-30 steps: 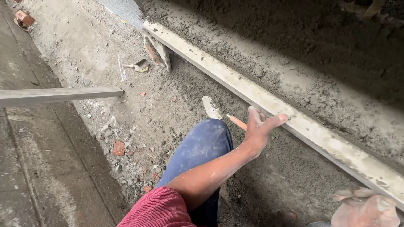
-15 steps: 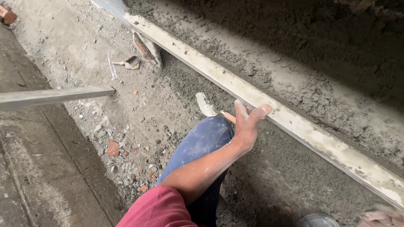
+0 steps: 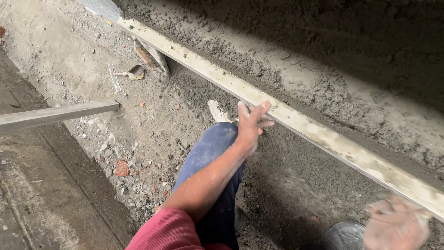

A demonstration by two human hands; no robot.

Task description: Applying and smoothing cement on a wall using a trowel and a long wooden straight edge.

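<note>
A long pale straightedge [image 3: 323, 139] lies slantwise against a rough wall of wet grey mortar [image 3: 333, 69]. My left hand [image 3: 249, 122] reaches over my blue-trousered knee [image 3: 208, 150], fingers spread, their tips touching the straightedge's lower edge near its middle. My right hand [image 3: 397, 227], coated in pale mortar and blurred, is at the bottom right, just below the straightedge's near end. Whether it holds anything is unclear.
A small trowel [image 3: 134, 71] and a narrow board [image 3: 150, 55] lie on the rubble-strewn floor at upper left. A grey bar [image 3: 60, 113] juts in from the left. A brick fragment [image 3: 121, 168] lies nearby. A dark round object [image 3: 344, 236] sits at the bottom edge.
My left hand has moved up and left along the straightedge and now touches its edge. My right hand has dropped away below the bar's near end.
</note>
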